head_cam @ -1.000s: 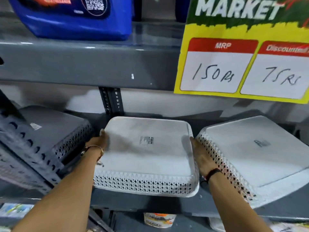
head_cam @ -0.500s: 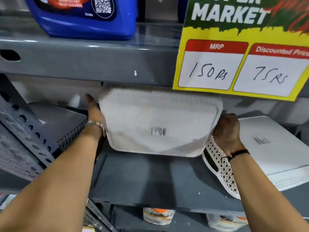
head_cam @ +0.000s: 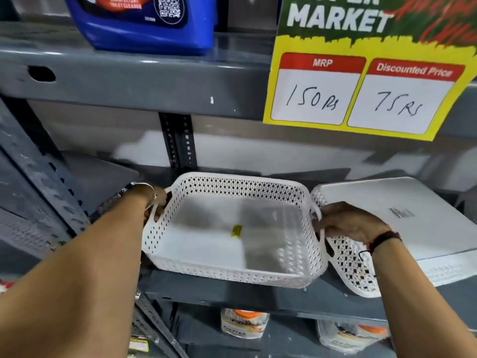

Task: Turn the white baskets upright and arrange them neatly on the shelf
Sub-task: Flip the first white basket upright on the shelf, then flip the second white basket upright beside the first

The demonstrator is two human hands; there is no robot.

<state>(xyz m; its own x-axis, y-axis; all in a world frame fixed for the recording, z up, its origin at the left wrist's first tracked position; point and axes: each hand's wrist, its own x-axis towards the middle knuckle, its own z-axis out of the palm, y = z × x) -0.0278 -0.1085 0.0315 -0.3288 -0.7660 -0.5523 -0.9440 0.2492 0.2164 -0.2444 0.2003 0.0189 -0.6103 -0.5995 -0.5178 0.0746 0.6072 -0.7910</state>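
A white perforated basket (head_cam: 206,249) sits upright at the middle of the grey shelf (head_cam: 232,293), its open top facing up and a small yellow sticker on its floor. My left hand (head_cam: 158,200) grips its left handle and my right hand (head_cam: 346,223) grips its right handle. A second white basket (head_cam: 402,223) lies upside down and tilted just to the right, its flat base up, touching the held basket's right side.
A grey basket (head_cam: 100,177) lies upside down at the left behind a slotted upright (head_cam: 38,177). A yellow price sign (head_cam: 366,81) hangs from the upper shelf, beside a blue jug (head_cam: 144,24). Jars (head_cam: 244,322) stand on the shelf below.
The middle basket went from lying upside down to being lifted and flipped in both hands, and now rests upright on the shelf. Both hands shifted to its side handles.
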